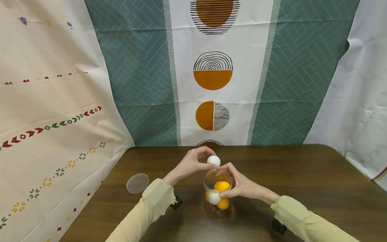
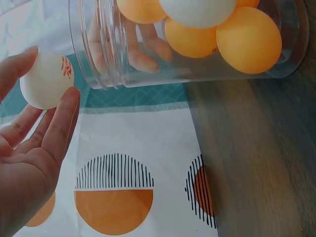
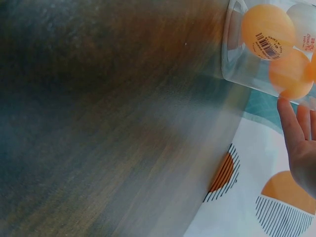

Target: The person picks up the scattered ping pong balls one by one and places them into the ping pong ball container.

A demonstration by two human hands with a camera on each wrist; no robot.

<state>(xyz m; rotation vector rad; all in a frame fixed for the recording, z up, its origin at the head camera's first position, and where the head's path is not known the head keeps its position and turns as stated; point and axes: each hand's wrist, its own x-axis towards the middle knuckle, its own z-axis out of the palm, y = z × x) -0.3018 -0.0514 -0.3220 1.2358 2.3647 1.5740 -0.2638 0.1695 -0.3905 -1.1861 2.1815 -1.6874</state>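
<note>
A white ping-pong ball with red print is pinched between the thumb and fingers of my left hand. In the left wrist view that ball is just outside the mouth of a clear plastic jar. Upright on the table, the jar contains several orange balls and a white ball. My right hand grips the jar's right side, thumb in front and fingers behind. The right wrist view shows its fingers against the jar wall.
A round, translucent lid lies on the brown wooden table, left of my left hand. Behind the table's far edge hangs a patterned cloth. Another patterned cloth drapes along the left side.
</note>
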